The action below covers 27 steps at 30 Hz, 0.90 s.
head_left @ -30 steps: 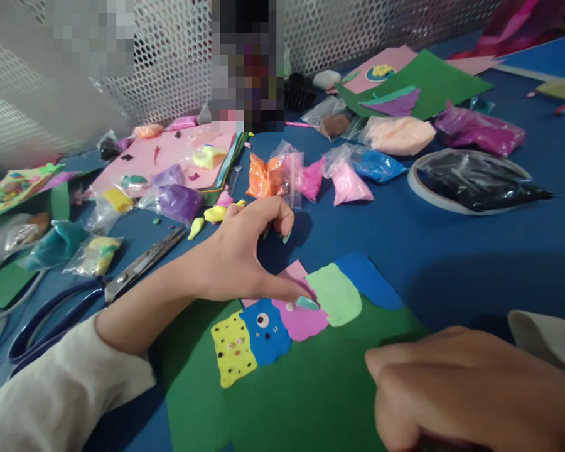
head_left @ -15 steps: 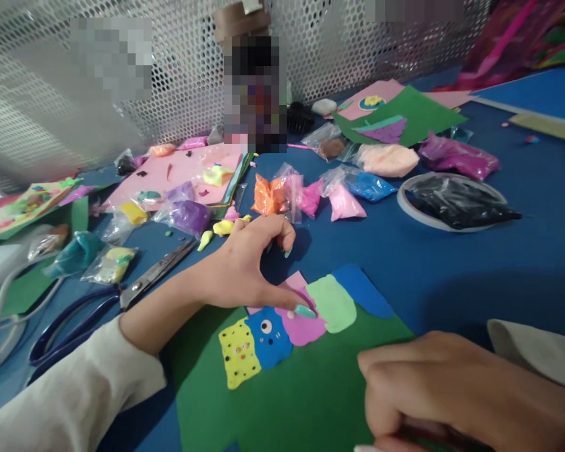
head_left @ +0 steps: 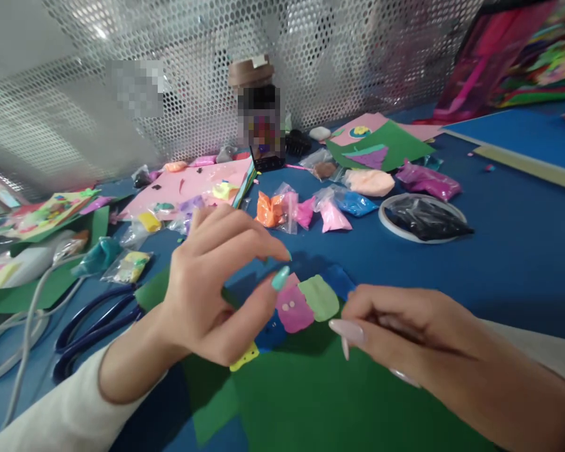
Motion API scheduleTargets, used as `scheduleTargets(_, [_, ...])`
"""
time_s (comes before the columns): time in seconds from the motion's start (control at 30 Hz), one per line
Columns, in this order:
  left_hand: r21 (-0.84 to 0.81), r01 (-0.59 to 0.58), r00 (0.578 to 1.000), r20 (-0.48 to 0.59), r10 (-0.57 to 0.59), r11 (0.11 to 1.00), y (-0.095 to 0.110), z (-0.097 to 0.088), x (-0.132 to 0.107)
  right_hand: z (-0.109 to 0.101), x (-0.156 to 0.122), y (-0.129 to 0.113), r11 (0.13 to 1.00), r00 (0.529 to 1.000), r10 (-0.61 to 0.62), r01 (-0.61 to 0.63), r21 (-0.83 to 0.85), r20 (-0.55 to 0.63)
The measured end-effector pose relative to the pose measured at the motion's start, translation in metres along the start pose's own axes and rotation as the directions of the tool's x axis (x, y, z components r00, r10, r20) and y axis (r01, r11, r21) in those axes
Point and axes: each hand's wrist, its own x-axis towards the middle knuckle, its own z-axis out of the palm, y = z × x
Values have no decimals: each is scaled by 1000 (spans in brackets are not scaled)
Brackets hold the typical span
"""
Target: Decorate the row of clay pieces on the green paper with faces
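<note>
A green paper sheet (head_left: 311, 402) lies on the blue table in front of me. A row of flat clay patches is stuck along its far edge: yellow (head_left: 243, 358), blue (head_left: 269, 336), pink with two pale dots (head_left: 294, 311), light green (head_left: 319, 297) and another blue one (head_left: 339, 279). My left hand (head_left: 211, 282) hovers above the yellow and blue patches and partly hides them; its fingers are curved, thumb and forefinger apart, nothing in them. My right hand (head_left: 405, 333) rests low over the sheet beside the light green patch, fingertips drawn together in a pinch; what they hold is hidden.
Blue-handled scissors (head_left: 89, 326) and a grey cable (head_left: 28, 314) lie to the left. Bags of clay sit beyond: orange (head_left: 269, 210), pink (head_left: 332, 216), blue (head_left: 358, 202), black inside a ring (head_left: 424, 220). A pink sheet (head_left: 193, 182) and a perforated wall (head_left: 339, 56) close the back.
My left hand lifted its thumb off the pink patch and rose above the sheet. My right hand moved up and left toward the light green patch. The view tilted upward.
</note>
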Motion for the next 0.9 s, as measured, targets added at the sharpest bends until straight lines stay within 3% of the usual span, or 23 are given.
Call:
scheduleTargets(0.1, [56,-67,985,-158,75,996,9,0,-1,-4,5,-1,992,1000,-29,28,125,3])
scheduleTargets(0.3, [22,-128,992,-9,128,992,30,18,-9,-4,12,3,923,1000,-12,4,386,19])
scheduleTargets(0.43, [40,-89,990,-107,92,995,41,30,-14,-4,14,-1,874,998,59,-52,482,2])
scheduleTargets(0.53, [45,-70,984,-163,76,997,40,34,-14,-5,14,-2,849,996,83,-59,524,-22])
scheduleTargets(0.7, [96,-143,979,-129,155,985,30,37,-18,-5,14,-1,886,995,98,-72,458,-32])
scheduleTargets(0.9, [256,-266,951,-86,296,929,22,33,-22,-5,16,-2,855,997,70,-82,512,43])
